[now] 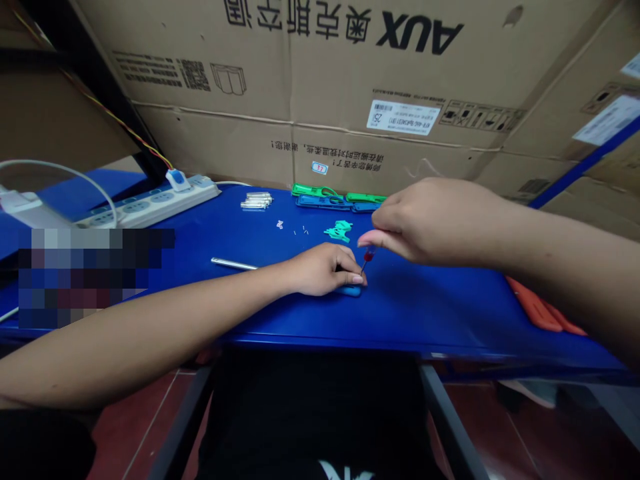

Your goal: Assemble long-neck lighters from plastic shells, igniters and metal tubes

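Note:
My right hand is closed around a small screwdriver with a clear and red handle, most of which the fingers hide. Its shaft slants down to the fingertips of my left hand. Those fingers are closed over a blue plastic handle lying on the blue table. A long silver metal bar sticks out to the left from behind my left wrist; whether it joins the blue handle is hidden. Just beyond the left hand lie several small teal plastic parts.
Green plastic pieces and blue ones line the back near a cardboard box. Silver metal parts and tiny pale pieces lie left of them. A power strip is at left, orange pieces at right.

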A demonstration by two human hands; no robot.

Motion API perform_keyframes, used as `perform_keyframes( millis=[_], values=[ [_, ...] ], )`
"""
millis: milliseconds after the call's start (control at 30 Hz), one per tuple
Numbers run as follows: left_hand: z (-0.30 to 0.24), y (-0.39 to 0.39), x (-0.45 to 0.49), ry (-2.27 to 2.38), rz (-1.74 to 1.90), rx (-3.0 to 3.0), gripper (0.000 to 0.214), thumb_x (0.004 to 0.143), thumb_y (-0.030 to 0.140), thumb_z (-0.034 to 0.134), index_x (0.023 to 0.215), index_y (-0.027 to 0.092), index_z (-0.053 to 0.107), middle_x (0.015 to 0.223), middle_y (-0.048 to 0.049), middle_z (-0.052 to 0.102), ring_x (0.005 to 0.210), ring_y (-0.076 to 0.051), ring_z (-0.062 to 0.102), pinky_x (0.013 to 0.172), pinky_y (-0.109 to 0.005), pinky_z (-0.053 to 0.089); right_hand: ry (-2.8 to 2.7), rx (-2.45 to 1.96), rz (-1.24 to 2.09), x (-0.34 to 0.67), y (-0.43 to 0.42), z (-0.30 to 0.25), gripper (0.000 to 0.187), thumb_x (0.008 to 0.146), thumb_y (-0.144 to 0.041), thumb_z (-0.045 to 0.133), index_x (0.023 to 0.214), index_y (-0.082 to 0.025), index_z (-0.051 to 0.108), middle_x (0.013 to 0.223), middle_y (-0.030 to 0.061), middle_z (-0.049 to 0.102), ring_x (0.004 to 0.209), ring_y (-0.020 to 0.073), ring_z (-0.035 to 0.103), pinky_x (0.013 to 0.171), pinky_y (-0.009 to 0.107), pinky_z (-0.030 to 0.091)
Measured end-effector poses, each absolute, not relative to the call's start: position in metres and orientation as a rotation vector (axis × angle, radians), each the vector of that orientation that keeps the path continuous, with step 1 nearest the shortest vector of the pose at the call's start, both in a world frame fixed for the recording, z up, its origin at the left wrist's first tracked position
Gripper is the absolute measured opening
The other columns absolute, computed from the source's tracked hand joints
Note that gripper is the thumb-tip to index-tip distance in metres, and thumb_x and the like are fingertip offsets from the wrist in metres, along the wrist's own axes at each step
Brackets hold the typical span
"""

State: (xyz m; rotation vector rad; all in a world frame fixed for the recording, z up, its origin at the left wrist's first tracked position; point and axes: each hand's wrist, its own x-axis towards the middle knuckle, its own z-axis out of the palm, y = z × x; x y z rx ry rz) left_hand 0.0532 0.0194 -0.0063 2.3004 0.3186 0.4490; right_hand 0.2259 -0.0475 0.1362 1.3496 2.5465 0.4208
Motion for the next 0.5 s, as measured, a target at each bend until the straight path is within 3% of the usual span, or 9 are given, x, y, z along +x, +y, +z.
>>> perform_keyframes(
  millis=[100, 200, 267, 500],
  values=[
    [-0.007, 0.02, 0.054, 0.343, 0.393, 2.301, 0.015, 0.091, 0.018, 0.063, 0.093, 0.018, 0.078, 0.091, -0.0026, 0.075, 0.088, -0.013, 0.066, 0.084, -0.024, 0.049, 2.502, 1.425, 0.408, 0.226, -0.046, 0.138, 0.057, 0.097, -0.058, 0.036, 0.081, -0.018, 0.074, 0.072, 0.0103, 0.068, 0.067, 0.0248, 0.063, 0.059, 0.034, 0.04],
    [-0.008, 0.02, 0.055, 0.368, 0.385, 2.311, 0.014, 0.091, 0.019, 0.064, 0.093, 0.019, 0.078, 0.09, -0.0024, 0.074, 0.087, -0.013, 0.065, 0.083, -0.024, 0.049, 2.717, 1.198, 0.194, 0.234, -0.046, 0.149, 0.037, 0.096, -0.046, 0.047, 0.1, -0.02, 0.073, 0.09, 0.0084, 0.072, 0.081, 0.0231, 0.065, 0.068, 0.034, 0.045],
    [-0.008, 0.02, 0.055, 0.377, 0.395, 2.312, 0.014, 0.09, 0.019, 0.065, 0.092, 0.02, 0.078, 0.09, -0.0017, 0.073, 0.088, -0.013, 0.065, 0.083, -0.024, 0.048, 2.837, 0.991, 0.084, 0.238, -0.047, 0.152, 0.027, 0.095, -0.034, 0.049, 0.103, -0.021, 0.072, 0.096, 0.007, 0.072, 0.086, 0.0212, 0.065, 0.073, 0.033, 0.046],
    [-0.006, 0.017, 0.052, 0.296, 0.435, 2.314, 0.015, 0.09, 0.028, 0.067, 0.091, 0.018, 0.078, 0.089, -0.0043, 0.073, 0.085, -0.014, 0.066, 0.079, -0.025, 0.049, 2.966, 1.206, 0.21, 0.23, -0.045, 0.12, 0.024, 0.092, -0.02, 0.047, 0.095, -0.018, 0.071, 0.082, 0.0052, 0.071, 0.074, 0.018, 0.064, 0.065, 0.03, 0.043]
  ],
)
